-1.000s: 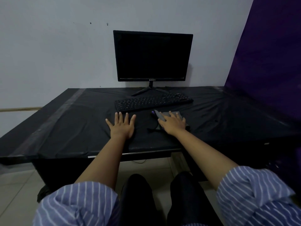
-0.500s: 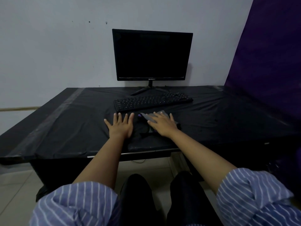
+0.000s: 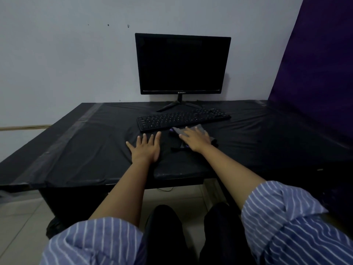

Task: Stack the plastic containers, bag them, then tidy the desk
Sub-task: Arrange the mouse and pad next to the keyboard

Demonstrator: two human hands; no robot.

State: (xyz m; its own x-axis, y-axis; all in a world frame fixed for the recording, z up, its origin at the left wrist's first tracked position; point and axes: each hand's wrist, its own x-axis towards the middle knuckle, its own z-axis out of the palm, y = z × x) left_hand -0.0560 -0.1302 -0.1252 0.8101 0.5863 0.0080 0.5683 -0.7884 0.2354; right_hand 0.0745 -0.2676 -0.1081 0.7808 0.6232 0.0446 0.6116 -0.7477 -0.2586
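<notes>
My right hand (image 3: 195, 139) covers most of the grey cloth (image 3: 179, 130), so I can't tell its full shape. A dark strip (image 3: 176, 148) beside my wrist is too dim to identify. The desk (image 3: 76, 150) runs past the left edge, and the purple curtain (image 3: 321, 64) past the right.
</notes>
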